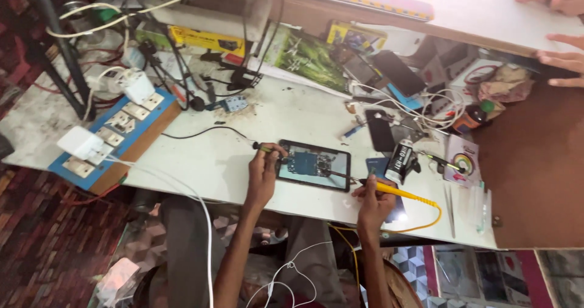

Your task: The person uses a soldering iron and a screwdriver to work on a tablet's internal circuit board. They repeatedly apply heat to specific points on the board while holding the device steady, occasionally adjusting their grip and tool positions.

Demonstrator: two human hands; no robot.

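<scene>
- White, stained workbench point(243, 162) runs across the view, with a brown counter at 3 o'clock and patterned floor at 7 o'clock.
- Opened device point(314, 165), a dark flat slab with a blue circuit board point(307, 162) exposed, lies flat near the front edge of the bench. Its long axis runs from 9 o'clock to 3 o'clock, tilted slightly clockwise.
- Left hand point(263, 173) sits at the slab's 9 o'clock end, fingers closed around a small green-and-black tool point(266, 148) and resting against the slab's short edge.
- Right hand point(373, 200) sits at the slab's 4 o'clock corner, closed in a pen grip on a yellow soldering iron point(395, 192). The iron's shaft points toward 9 o'clock, tip over the right part of the board; whether it touches cannot be told.
- From the right grip the board lies at about 10 o'clock, close by; from the left grip it lies at 3 o'clock, just beside. The left hand is the nearer to the board.
- Yellow cord point(426, 220) loops from the iron's rear toward 4 o'clock and off the bench edge.
- White-and-black cylinder point(399, 161) lies just beyond the right hand at 1 o'clock; tweezers point(449, 207) lie at 3 o'clock.
- Blue power strip point(115, 139) with white adapters lies well apart at 9 o'clock.
- Another person's hands point(559, 28) rest on the counter at 2 o'clock, well apart.
</scene>
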